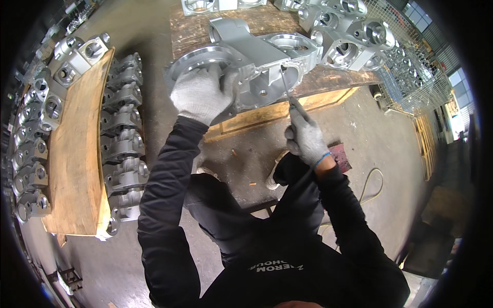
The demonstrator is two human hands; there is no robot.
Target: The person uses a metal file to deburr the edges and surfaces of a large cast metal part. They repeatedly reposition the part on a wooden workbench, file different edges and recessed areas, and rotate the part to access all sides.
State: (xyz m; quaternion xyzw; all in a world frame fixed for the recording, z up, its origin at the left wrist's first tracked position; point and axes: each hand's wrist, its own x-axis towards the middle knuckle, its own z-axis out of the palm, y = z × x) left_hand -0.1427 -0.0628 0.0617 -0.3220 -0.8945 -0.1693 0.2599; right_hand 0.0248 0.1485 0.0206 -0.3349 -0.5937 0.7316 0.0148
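Note:
A large silver metal casting (236, 40) with a wide machined ring and several round openings lies on the wooden bench top (192, 33) in front of me. My left hand (201, 93), in a pale knit glove, grips the near left ring of the casting, with its fingers down inside the opening. My right hand (307, 134), gloved too, is closed around a thin file (287, 88), a slim metal rod in this view. Its tip reaches into the casting's near right opening, close to the inner wall. Whether the tip touches metal I cannot tell.
More castings (343, 43) stand at the bench's right end, beside a wire mesh cage (429, 84) of metal parts. To the left, a wooden board (82, 143) has rows of castings (126, 133) along both sides. A hose (377, 187) and a reddish piece (340, 156) lie on the floor.

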